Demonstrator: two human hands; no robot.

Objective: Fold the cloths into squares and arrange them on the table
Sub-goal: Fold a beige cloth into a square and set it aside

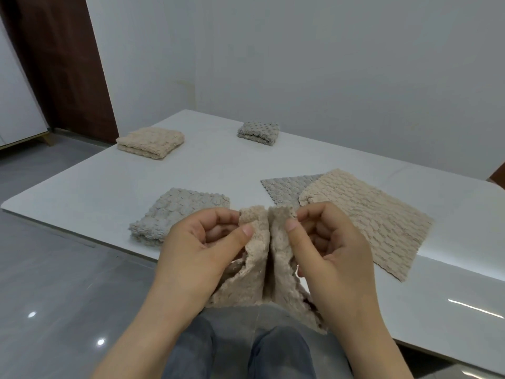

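Note:
A beige cloth [259,272] hangs in front of me over the table's near edge, creased down its middle. My left hand [199,250] pinches its upper left corner between thumb and fingers. My right hand [325,247] pinches the upper right corner the same way. Three folded squares lie on the white table [109,176]: a grey one [175,214] just left of my hands, a beige one [150,142] at the far left, a small grey one [258,132] at the back.
Right of my hands an unfolded beige cloth [374,220] lies flat, overlapping an unfolded grey cloth [287,187]. A white wall stands behind the table, a dark door [62,64] at the left. Grey tiled floor and my knees are below.

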